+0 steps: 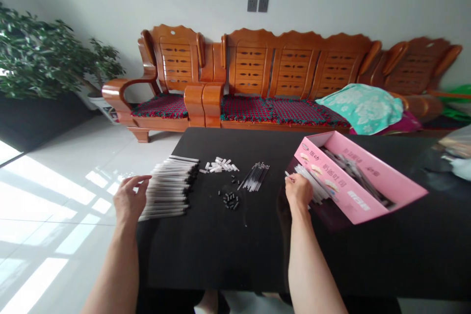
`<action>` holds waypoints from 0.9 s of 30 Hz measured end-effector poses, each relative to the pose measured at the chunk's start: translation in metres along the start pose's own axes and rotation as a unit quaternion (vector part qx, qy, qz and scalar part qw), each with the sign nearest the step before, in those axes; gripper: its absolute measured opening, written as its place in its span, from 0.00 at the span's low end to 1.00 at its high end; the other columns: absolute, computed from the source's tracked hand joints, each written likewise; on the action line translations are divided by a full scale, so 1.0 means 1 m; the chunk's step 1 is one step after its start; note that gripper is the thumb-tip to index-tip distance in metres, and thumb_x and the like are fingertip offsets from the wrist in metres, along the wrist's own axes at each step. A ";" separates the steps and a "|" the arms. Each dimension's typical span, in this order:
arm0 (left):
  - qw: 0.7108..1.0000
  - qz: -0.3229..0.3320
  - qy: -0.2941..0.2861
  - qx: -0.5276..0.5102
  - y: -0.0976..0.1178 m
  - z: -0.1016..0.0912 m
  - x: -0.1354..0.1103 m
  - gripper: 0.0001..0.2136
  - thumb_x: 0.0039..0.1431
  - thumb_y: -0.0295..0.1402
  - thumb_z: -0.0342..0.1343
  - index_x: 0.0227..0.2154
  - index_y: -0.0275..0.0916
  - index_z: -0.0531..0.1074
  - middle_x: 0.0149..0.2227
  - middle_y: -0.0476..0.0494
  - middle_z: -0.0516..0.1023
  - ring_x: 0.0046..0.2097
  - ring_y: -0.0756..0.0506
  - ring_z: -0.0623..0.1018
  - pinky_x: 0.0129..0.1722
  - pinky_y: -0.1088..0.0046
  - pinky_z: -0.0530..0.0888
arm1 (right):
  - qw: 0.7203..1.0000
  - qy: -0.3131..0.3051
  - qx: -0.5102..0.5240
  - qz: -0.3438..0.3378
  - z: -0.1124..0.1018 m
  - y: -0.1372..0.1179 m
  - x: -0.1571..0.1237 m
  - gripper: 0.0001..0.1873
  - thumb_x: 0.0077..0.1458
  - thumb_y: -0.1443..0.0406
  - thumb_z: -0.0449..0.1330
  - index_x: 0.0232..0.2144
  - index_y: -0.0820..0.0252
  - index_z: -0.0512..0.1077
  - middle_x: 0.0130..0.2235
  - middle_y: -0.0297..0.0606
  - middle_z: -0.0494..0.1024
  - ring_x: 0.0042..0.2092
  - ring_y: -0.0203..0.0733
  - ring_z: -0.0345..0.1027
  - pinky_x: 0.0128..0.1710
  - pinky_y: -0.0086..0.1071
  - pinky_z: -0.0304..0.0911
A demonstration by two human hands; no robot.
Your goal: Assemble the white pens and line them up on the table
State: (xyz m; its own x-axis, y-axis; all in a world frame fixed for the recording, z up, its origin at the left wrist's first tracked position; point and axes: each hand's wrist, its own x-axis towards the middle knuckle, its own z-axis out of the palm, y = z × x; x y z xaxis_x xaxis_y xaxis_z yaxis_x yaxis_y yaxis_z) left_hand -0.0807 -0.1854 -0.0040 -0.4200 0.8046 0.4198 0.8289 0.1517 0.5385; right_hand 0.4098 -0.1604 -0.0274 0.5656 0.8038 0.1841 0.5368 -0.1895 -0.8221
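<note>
Our right hand (299, 191) clutched a bundle of pen barrels (313, 182) at the pink box (368, 202); our left hand (128, 199), open, touched the left pen stack (171, 187). Sorting, we judged; the loose bundle wanted a firm grip.

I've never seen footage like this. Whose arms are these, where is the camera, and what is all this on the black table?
There is no machine here. The single picture comes from a camera worn on a person's head, looking forward and down, so both bare arms are the wearer's own. The left hand is open, its fingers touching a stack of white pen tubes near the edge of the black table. The right hand seems closed around a bundle of white tubes beside an open pink box that holds more long pieces. Between the hands lie small white caps, small black bits and a cluster of thin refills. A wooden sofa stands behind.
</note>
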 end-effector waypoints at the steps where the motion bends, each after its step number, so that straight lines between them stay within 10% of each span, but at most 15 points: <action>1: 1.000 0.004 0.005 0.001 0.003 -0.001 0.000 0.13 0.61 0.39 0.52 0.39 0.42 0.79 0.40 0.44 0.76 0.31 0.49 0.73 0.32 0.72 0.68 | 0.997 0.035 -0.071 0.008 -0.004 0.007 0.004 0.03 0.45 0.66 0.63 0.23 0.59 0.75 0.27 0.49 0.78 0.34 0.57 0.76 0.28 0.42 0.68; 6: 0.998 0.036 0.023 -0.043 0.038 -0.001 0.001 0.12 0.61 0.38 0.52 0.39 0.42 0.79 0.41 0.45 0.76 0.31 0.50 0.73 0.34 0.73 0.69 | 0.996 0.076 -0.033 -0.027 -0.005 0.026 0.009 0.16 0.37 0.70 0.67 0.12 0.54 0.63 0.20 0.45 0.71 0.39 0.64 0.75 0.34 0.51 0.66; 11: 0.985 0.099 -0.054 -0.128 0.098 0.027 -0.013 0.10 0.58 0.37 0.54 0.37 0.42 0.79 0.37 0.47 0.78 0.30 0.48 0.73 0.34 0.73 0.70 | 0.986 0.033 -0.166 -0.002 -0.002 0.005 0.004 0.09 0.42 0.65 0.64 0.15 0.56 0.69 0.22 0.49 0.75 0.35 0.60 0.75 0.34 0.46 0.65; 15: 0.955 0.162 -0.161 -0.191 0.147 0.063 -0.039 0.06 0.56 0.33 0.58 0.34 0.43 0.80 0.34 0.46 0.78 0.32 0.47 0.75 0.34 0.73 0.69 | 0.998 -0.003 0.065 -0.022 0.006 -0.017 -0.005 0.09 0.47 0.60 0.61 0.22 0.59 0.73 0.19 0.39 0.75 0.24 0.45 0.70 0.23 0.32 0.61; 19: 0.934 0.193 -0.207 -0.216 0.181 0.094 -0.061 0.05 0.53 0.27 0.60 0.31 0.42 0.80 0.31 0.45 0.77 0.31 0.46 0.74 0.34 0.71 0.68 | 0.931 -0.090 0.345 0.075 0.018 -0.026 -0.014 0.13 0.47 0.57 0.62 0.22 0.59 0.68 0.17 0.34 0.74 0.12 0.32 0.56 0.10 0.24 0.43; 27: 0.931 0.288 -0.210 -0.080 0.204 0.116 -0.077 0.03 0.54 0.30 0.61 0.31 0.39 0.79 0.37 0.40 0.76 0.43 0.39 0.73 0.43 0.64 0.68 | 0.879 -0.142 0.443 0.100 0.028 -0.032 -0.023 0.17 0.46 0.55 0.67 0.28 0.62 0.68 0.21 0.38 0.79 0.12 0.31 0.62 0.07 0.19 0.42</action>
State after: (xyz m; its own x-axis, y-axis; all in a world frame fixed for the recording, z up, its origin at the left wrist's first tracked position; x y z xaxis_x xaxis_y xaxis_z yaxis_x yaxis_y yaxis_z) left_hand 0.1642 -0.1500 -0.0114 0.2871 0.8845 0.3678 0.7916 -0.4353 0.4288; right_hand 0.3624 -0.1570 -0.0200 0.3461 0.9369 -0.0496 -0.3258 0.0704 -0.9428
